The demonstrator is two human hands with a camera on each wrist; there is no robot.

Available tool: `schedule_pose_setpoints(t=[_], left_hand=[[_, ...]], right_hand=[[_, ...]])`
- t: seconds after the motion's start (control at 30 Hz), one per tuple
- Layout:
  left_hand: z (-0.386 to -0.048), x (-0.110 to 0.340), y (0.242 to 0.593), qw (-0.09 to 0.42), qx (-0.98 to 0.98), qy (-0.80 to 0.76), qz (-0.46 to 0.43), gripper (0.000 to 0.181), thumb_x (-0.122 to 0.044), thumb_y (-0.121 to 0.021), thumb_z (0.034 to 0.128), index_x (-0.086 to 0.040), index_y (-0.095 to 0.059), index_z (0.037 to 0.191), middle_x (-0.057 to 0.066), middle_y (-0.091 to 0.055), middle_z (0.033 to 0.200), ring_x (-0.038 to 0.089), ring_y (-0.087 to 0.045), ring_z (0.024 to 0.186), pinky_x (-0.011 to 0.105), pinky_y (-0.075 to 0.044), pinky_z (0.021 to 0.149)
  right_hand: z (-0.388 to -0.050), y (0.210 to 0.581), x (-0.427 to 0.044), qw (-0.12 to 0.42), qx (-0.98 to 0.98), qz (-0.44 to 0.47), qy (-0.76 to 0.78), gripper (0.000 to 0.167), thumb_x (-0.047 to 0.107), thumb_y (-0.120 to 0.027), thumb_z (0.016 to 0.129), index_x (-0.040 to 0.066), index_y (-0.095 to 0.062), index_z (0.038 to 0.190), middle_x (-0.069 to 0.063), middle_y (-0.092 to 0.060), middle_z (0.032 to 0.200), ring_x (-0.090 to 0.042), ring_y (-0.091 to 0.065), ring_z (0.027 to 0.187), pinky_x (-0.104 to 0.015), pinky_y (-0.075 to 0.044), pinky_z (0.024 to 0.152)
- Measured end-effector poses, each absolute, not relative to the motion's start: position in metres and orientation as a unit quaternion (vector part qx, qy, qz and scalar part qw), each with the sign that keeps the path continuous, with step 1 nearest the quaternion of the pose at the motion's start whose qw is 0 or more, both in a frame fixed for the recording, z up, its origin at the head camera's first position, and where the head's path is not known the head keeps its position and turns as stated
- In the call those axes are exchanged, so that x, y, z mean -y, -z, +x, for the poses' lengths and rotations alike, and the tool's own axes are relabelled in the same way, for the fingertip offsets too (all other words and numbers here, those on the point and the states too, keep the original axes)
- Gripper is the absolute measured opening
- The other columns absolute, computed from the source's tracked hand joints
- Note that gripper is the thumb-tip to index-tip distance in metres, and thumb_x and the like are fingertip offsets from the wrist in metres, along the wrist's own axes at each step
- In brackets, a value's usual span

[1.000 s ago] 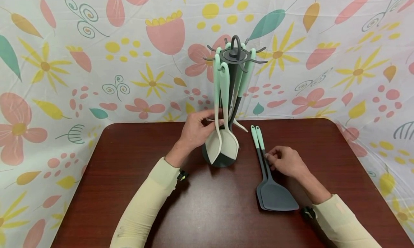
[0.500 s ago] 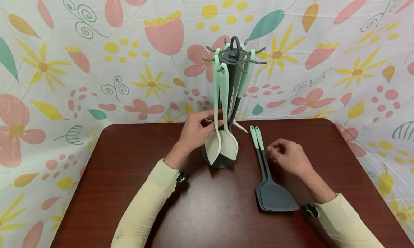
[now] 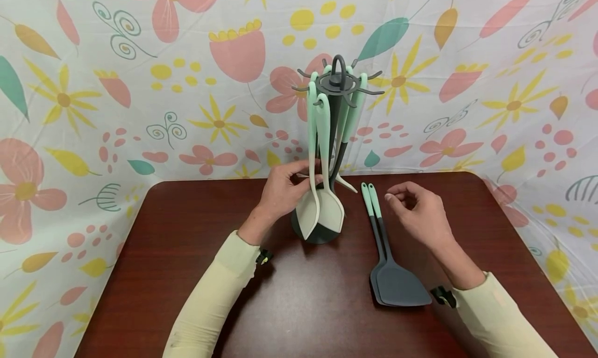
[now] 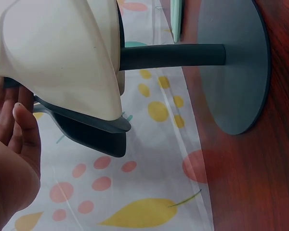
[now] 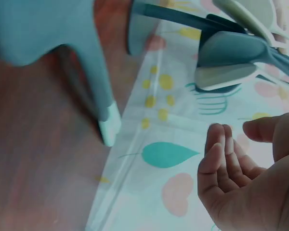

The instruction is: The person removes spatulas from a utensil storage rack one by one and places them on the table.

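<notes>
A dark utensil stand (image 3: 317,234) stands at the back middle of the table, with several mint-handled kitchen utensils hanging from its hooked ring. Two cream utensils hang in front, one a cream turner (image 3: 333,210). My left hand (image 3: 282,189) reaches in behind them and grips the stand around its middle, its fingertips partly hidden. In the left wrist view, its fingers (image 4: 24,130) curl beside the hanging heads. Right of the stand, two dark grey turners (image 3: 402,285) lie stacked on the table. My right hand (image 3: 422,212) hovers beside their handles, fingers loosely bent, holding nothing.
The dark red-brown table (image 3: 289,295) ends at the back against a floral cloth (image 3: 224,98). The stand's hooks (image 3: 371,92) stick out on all sides at the top. A dark ladle-like utensil (image 5: 233,48) hangs at the stand's right side.
My right hand has come off the upper turner's shaft and moved up and away toward the back of the table. The turners and my left hand stay where they were.
</notes>
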State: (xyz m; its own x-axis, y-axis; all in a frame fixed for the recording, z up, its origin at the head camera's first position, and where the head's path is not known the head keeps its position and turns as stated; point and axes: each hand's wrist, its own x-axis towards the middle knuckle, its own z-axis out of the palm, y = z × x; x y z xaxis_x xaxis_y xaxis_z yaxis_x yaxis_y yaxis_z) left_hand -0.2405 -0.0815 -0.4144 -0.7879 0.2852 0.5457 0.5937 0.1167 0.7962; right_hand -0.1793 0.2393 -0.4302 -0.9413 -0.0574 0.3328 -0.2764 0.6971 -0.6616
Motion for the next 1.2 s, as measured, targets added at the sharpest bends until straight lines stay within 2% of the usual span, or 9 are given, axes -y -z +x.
schedule_pose_setpoints(t=[0.23, 0.5, 0.77, 1.03, 1.2], left_hand=[[-0.24, 0.081, 0.415, 0.126, 0.741, 0.59, -0.295, 0.025, -0.017, -0.082, 0.096, -0.013, -0.081, 0.121, -0.001, -0.081, 0.105, 0.012, -0.076, 0.089, 0.038, -0.06, 0.072], [-0.24, 0.082, 0.413, 0.125, 0.737, 0.595, -0.295, 0.025, -0.014, -0.082, 0.0961, -0.011, -0.081, 0.121, 0.001, -0.081, 0.105, 0.011, -0.076, 0.088, 0.048, -0.061, 0.072], [-0.24, 0.082, 0.411, 0.127, 0.744, 0.587, -0.293, 0.025, -0.017, -0.082, 0.096, -0.014, -0.081, 0.121, -0.002, -0.081, 0.106, 0.011, -0.075, 0.09, 0.04, -0.061, 0.074], [-0.239, 0.082, 0.413, 0.126, 0.742, 0.591, -0.291, 0.024, -0.018, -0.082, 0.0963, -0.015, -0.082, 0.12, -0.001, -0.081, 0.105, 0.013, -0.075, 0.09, 0.041, -0.061, 0.074], [-0.239, 0.082, 0.413, 0.128, 0.743, 0.588, -0.293, 0.025, -0.018, -0.082, 0.0964, -0.015, -0.081, 0.121, -0.002, -0.081, 0.105, 0.012, -0.075, 0.089, 0.041, -0.061, 0.074]], right_hand=[[-0.18, 0.417, -0.224, 0.163, 0.894, 0.094, -0.407, 0.015, 0.023, -0.074, 0.102, 0.016, -0.077, 0.115, -0.001, -0.074, 0.092, -0.011, -0.063, 0.071, -0.017, -0.046, 0.062], [-0.186, 0.405, -0.21, 0.181, 0.875, 0.12, -0.432, 0.018, 0.016, -0.076, 0.1, 0.013, -0.076, 0.117, -0.001, -0.075, 0.095, -0.005, -0.069, 0.078, -0.012, -0.052, 0.07], [-0.189, 0.394, -0.195, 0.197, 0.849, 0.166, -0.461, 0.027, 0.008, -0.077, 0.098, 0.013, -0.076, 0.125, 0.0, -0.078, 0.099, -0.004, -0.072, 0.086, -0.013, -0.054, 0.073], [-0.194, 0.385, -0.177, 0.198, 0.835, 0.211, -0.468, 0.032, 0.008, -0.078, 0.098, 0.014, -0.075, 0.129, 0.0, -0.079, 0.106, -0.008, -0.073, 0.084, -0.015, -0.055, 0.07], [-0.197, 0.38, -0.171, 0.203, 0.826, 0.225, -0.475, 0.036, 0.01, -0.079, 0.097, 0.017, -0.073, 0.132, -0.002, -0.079, 0.109, -0.009, -0.074, 0.088, -0.016, -0.054, 0.07]])
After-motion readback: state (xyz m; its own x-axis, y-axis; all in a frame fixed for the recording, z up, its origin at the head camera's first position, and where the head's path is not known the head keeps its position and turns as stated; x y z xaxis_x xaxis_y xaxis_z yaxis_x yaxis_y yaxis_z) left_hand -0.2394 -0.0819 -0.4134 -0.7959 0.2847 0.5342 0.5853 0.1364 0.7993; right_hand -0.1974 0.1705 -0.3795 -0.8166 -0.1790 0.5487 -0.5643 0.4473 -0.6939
